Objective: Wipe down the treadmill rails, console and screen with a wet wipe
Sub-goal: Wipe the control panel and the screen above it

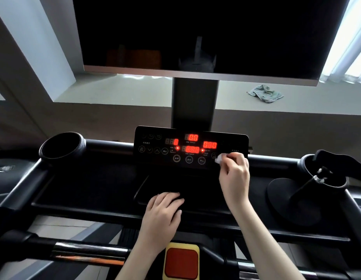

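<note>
- your right hand (234, 174) pinches the wet wipe (219, 159) on the console (190, 147), right of the red numbers.
- your left hand (164, 211) lies flat, fingers loose, on the black tray (84, 188).

Glossy black console (190, 148) panel, matt black plastic tray (90, 186), brushed metal edge under the dark glassy screen (195, 31), crumpled cloth (265, 93) upper right.
</note>
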